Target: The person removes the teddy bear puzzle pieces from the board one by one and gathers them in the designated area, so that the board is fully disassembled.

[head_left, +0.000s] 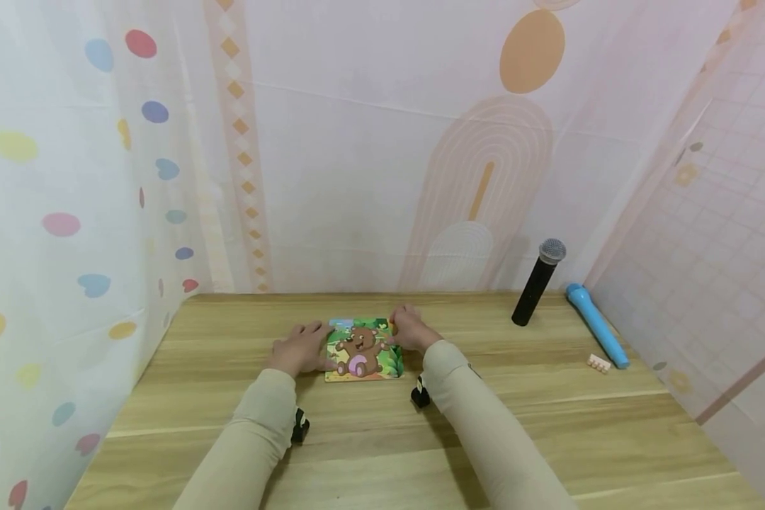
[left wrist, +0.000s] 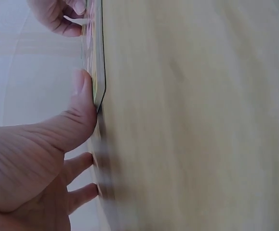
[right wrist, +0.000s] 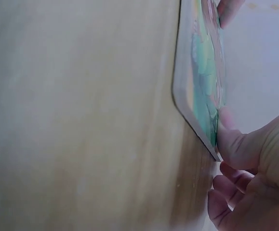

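A flat puzzle board (head_left: 360, 354) with a brown bear on a green scene lies face up on the wooden table. At its left edge is my left hand (head_left: 301, 348), fingers spread. In the left wrist view the left thumb (left wrist: 84, 98) rests on the board's edge while other fingertips touch the table beside it. My right hand (head_left: 414, 329) holds the upper right edge. The right wrist view has the right thumb (right wrist: 228, 139) over the picture face, with the other fingers curled at the edge. Thin joint lines show on the board (right wrist: 204, 72).
A black microphone (head_left: 533, 290) with a silver head stands upright at the back right. Beside it a blue toy microphone (head_left: 598, 326) lies near the table's right edge, next to a small pale pink block (head_left: 599, 363). A patterned curtain (head_left: 344, 156) hangs behind the table.
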Tool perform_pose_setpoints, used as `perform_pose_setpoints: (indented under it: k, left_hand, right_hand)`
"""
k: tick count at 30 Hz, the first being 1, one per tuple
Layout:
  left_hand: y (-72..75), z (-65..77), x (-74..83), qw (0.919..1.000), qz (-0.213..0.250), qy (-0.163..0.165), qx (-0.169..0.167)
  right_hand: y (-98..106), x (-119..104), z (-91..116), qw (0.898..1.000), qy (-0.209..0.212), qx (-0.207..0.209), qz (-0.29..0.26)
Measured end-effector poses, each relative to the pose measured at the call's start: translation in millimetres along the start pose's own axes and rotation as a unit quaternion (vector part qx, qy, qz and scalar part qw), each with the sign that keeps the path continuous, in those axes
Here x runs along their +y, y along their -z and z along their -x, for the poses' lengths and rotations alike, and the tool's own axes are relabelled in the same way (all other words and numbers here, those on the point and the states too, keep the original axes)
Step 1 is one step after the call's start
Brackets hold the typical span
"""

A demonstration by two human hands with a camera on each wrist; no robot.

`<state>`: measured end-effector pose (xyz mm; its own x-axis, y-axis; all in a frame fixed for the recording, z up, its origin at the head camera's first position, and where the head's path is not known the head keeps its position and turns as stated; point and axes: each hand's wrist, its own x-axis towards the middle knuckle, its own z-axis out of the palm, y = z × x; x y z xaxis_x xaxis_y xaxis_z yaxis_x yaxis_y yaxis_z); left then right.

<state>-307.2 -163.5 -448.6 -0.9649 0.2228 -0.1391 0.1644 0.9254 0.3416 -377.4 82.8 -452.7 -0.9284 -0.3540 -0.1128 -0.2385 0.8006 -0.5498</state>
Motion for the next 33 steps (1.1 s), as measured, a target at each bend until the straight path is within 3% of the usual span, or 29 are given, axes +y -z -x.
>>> perform_pose_setpoints:
  k: [9,16,23,33]
  left_hand:
    - [1.2,3.7,20.6,0.9990,-0.027,0.036,-0.009]
    - [-0.2,-0.3,26.5,0.9985,-0.021,0.044,-0.023]
    - [4.1,-3.6,29.9,0.9977,-0.008,0.049,-0.046]
    - [-2.9,-8.6,27.7,0.9973,0.002,0.055,-0.048]
  right_hand:
    - [-1.1,2.1,-0.4,0.999,0.007,0.004,0.031]
    - [-2.9,2.8,-1.9,1.000,0.003,-0.011,0.021]
    - [-1.1,1.4,-4.5,0.999,0.019,0.001,0.034]
    - [-5.4,2.9,-3.3,0.999,0.026,0.002,-0.041]
